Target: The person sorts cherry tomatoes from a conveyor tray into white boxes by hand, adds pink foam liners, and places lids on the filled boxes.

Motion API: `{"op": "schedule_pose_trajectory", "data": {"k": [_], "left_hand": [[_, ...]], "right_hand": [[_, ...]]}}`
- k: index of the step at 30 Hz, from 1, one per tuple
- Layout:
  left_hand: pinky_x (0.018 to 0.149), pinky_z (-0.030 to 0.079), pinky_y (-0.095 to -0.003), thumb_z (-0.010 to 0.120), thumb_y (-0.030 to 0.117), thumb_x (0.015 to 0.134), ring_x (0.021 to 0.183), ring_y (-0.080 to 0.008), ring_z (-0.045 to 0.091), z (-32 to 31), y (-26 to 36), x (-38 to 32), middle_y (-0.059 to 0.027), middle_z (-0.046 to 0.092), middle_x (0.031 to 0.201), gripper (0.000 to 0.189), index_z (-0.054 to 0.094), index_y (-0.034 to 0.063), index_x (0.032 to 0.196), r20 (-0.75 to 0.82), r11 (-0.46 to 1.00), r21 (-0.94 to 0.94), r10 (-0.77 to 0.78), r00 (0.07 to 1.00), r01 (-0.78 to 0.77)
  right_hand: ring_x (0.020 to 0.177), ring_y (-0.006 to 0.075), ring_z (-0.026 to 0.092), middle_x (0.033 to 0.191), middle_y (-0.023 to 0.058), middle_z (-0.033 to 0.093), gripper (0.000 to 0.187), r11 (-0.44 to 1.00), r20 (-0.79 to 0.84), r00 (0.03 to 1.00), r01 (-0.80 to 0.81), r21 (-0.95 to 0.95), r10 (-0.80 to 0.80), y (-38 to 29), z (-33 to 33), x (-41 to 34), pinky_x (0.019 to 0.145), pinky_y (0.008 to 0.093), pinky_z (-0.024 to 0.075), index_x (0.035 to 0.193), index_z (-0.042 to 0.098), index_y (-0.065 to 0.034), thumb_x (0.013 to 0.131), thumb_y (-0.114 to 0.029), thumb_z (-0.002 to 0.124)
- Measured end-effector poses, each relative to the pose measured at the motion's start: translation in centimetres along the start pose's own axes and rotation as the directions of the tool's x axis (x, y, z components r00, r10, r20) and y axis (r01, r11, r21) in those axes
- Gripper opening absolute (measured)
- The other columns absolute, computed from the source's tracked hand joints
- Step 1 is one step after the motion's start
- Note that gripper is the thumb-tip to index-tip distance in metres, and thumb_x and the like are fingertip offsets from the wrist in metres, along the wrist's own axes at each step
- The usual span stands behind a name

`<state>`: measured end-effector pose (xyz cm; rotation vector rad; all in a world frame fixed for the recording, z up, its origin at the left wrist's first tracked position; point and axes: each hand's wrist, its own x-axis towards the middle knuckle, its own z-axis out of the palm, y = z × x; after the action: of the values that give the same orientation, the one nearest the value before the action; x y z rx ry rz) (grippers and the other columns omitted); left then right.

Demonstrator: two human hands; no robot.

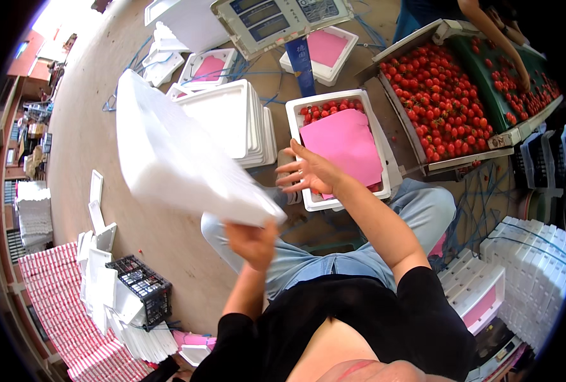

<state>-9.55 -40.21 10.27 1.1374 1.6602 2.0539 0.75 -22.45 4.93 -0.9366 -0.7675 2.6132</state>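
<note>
My left hand (253,242) grips the near end of a white foam box (182,157), which is tilted up and blurred by motion. My right hand (314,169) has its fingers spread and holds nothing. It hovers over the left rim of another white foam box (291,119) that stands before me. Red cherry tomatoes (328,109) fill that box and show along its far end. A pink paper sheet (342,143) covers most of them. Behind it rises the blue post (301,67) of a digital scale with a display panel (273,24).
A stack of white foam lids (216,114) stands left of the filled box. At right is a sorting tray of cherry tomatoes (435,100), with a co-worker's arm (502,38) reaching over its far side. A black plastic crate (144,286) and stacked foam boxes (531,272) flank me.
</note>
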Motion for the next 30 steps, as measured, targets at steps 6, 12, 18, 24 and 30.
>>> {"op": "schedule_pose_trajectory", "data": {"k": [6,12,18,24,30], "left_hand": [[0.106,0.044,-0.0465,0.072,0.021,0.088,0.127,-0.0280,0.051,-3.8,-10.8,-9.1,-0.0158,0.049,0.140,0.070,0.036,-0.0011,0.144,0.487,0.775,-0.173,-0.470,0.736,0.609],[0.113,0.033,-0.0460,0.040,0.058,0.101,0.135,-0.0302,0.043,-2.7,-17.1,-1.3,-0.0140,0.047,0.146,0.072,0.034,0.0044,0.149,0.468,0.297,-0.321,-0.775,0.424,0.899],[0.102,0.044,-0.0469,0.058,0.043,0.095,0.125,-0.0300,0.052,9.7,-20.4,1.2,-0.0145,0.051,0.138,0.066,0.038,0.0032,0.144,0.552,0.411,0.042,-0.769,0.322,0.911],[0.080,0.056,-0.0446,0.071,0.031,0.084,0.092,-0.0287,0.067,7.7,-23.7,3.5,-0.0156,0.066,0.106,0.053,0.056,-0.0011,0.124,0.528,0.191,-0.109,-0.820,0.219,0.976],[0.079,0.057,-0.0468,0.080,0.014,0.069,0.090,-0.0313,0.067,1.5,-21.5,-0.7,-0.0188,0.060,0.103,0.065,0.045,-0.0020,0.120,0.436,0.287,-0.306,-0.805,0.402,0.908]], "right_hand": [[0.095,0.0180,0.066,0.113,0.0138,0.066,0.052,0.978,-0.026,0.979,0.202,-0.043,-0.203,-1.1,-1.7,-2.1,0.083,0.0298,0.0541,0.134,0.053,0.0000,0.092,-0.028,0.067],[0.095,0.0181,0.067,0.111,0.0120,0.067,0.056,0.788,-0.358,0.766,0.299,-0.539,-0.535,-1.2,-15.0,-7.6,0.083,0.0297,0.0539,0.134,0.052,0.0028,0.087,-0.022,0.070],[0.094,0.0287,0.065,0.101,0.0191,0.067,0.071,0.554,-0.591,0.245,-0.208,-0.806,-0.769,0.3,-24.9,-1.8,0.090,0.0424,0.0499,0.127,0.053,0.0093,0.075,-0.035,0.074],[0.091,0.0245,0.062,0.101,0.0147,0.064,0.049,0.918,-0.658,0.706,-0.028,-0.394,-0.261,-4.1,-19.9,0.5,0.077,0.0371,0.0501,0.111,0.060,0.0045,0.078,-0.031,0.071],[0.088,0.0207,0.066,0.102,0.0107,0.068,0.036,0.891,-0.424,0.843,0.133,-0.435,-0.332,-0.4,-18.4,-1.9,0.080,0.0340,0.0538,0.112,0.063,0.0048,0.088,-0.021,0.073]]}}
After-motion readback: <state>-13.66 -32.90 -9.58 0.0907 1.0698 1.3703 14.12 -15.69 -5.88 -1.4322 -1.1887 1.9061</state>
